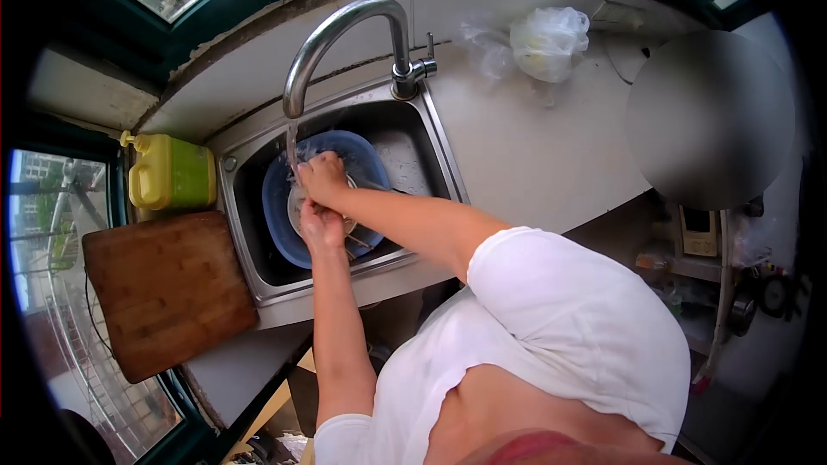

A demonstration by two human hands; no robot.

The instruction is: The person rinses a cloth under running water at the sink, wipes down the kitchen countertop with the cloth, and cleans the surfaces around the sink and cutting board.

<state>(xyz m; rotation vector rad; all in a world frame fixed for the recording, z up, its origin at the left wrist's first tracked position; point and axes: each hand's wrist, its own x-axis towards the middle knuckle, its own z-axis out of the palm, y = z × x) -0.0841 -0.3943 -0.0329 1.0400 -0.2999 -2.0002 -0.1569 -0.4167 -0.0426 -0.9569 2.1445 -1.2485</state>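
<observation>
Water runs from the curved metal faucet (pixel 346 15) onto my hands over the sink (pixel 442 155). In the sink stands a blue basin (pixel 277 207) holding a pale bowl (pixel 295 208) and what look like chopsticks (pixel 358 241). My left hand (pixel 321 226) is at the bowl's near side, its fingers closed round something I cannot make out. Just above it, my right hand (pixel 323 177) is bent with its fingers together under the stream. What it holds, if anything, is hidden by the hand and splashing water.
A yellow-green pump jug (pixel 172 174) stands left of the sink, with a wooden cutting board (pixel 168 288) below it. Clear plastic bags (pixel 550 41) lie on the counter (pixel 517 146) right of the faucet. Shelves with items are at the lower right.
</observation>
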